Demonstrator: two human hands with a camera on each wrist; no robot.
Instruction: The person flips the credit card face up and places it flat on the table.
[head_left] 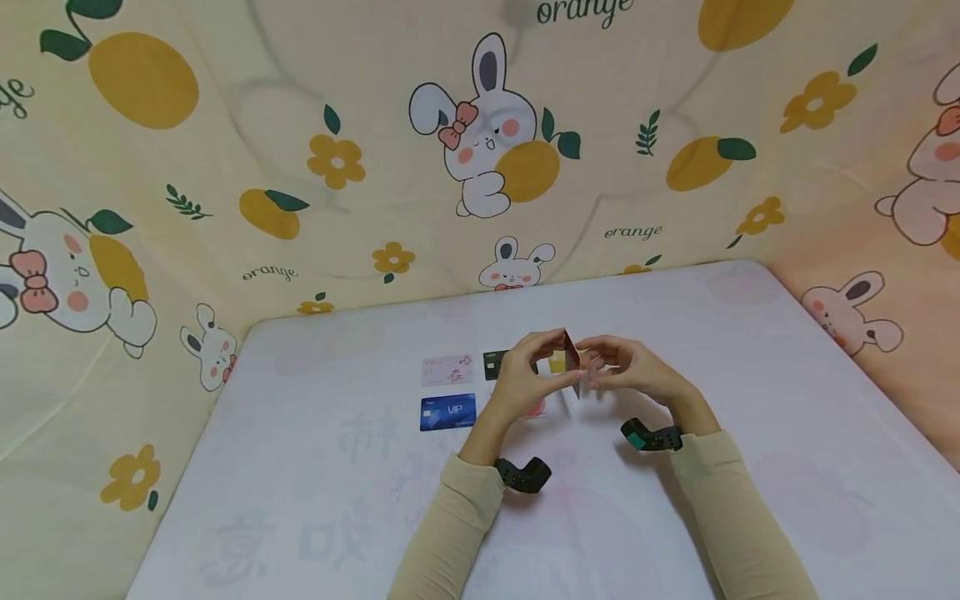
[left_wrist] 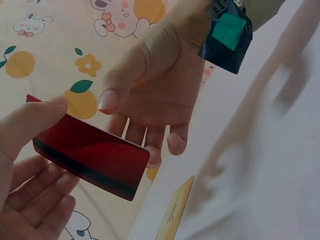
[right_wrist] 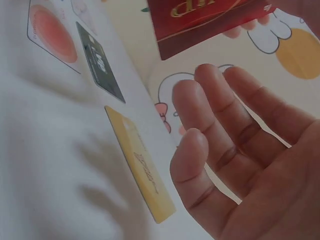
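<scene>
My left hand pinches a red card near one end between thumb and fingers, holding it on edge above the table. In the left wrist view, a dark stripe runs along the card's long side. Gold lettering, partly cut off, marks its other face in the right wrist view. Facing the card, my right hand has loosely bent fingers that grip nothing and stand apart from it in the right wrist view. Beneath the hands lies a yellow card, partly hidden in the head view.
On the white table lie a pale pink card, a dark green card, a blue VIP card and a white card with a red pattern. A printed cloth hangs behind the table. Each wrist wears a dark device.
</scene>
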